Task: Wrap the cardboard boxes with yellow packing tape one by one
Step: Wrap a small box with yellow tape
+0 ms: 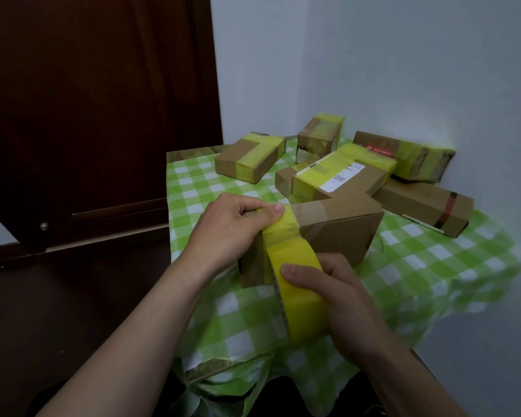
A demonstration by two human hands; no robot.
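While the right hand (337,299) grips the wide roll of yellow packing tape (301,302) at the near side of the table, thumb over its outer face and fingers curled round the far side, the left hand (235,224) pinches the pulled-out tape end at the top near edge of the plain brown cardboard box (340,227). The yellow tape strip (283,228) runs from the roll up the box's near face to the left thumb. The box stands on the green-and-white checked tablecloth (403,266), just behind the roll, with older brownish tape across its top.

Right behind it is a long brown box with a white label (334,173) and yellow bands at both ends; cannot tell if the two touch. To the right lies a flat brown box with a dark and red tape band (427,206). Far left on the cloth is a flat brown box with crossed yellow tape (250,159). Behind that, near the corner, is a small upright brown box with a yellow-taped top (319,136). At the far right a long brown box with a yellow-wrapped end (409,155) lies tilted against the pale wall (403,70). The dark brown wooden door (97,115) fills the left side.
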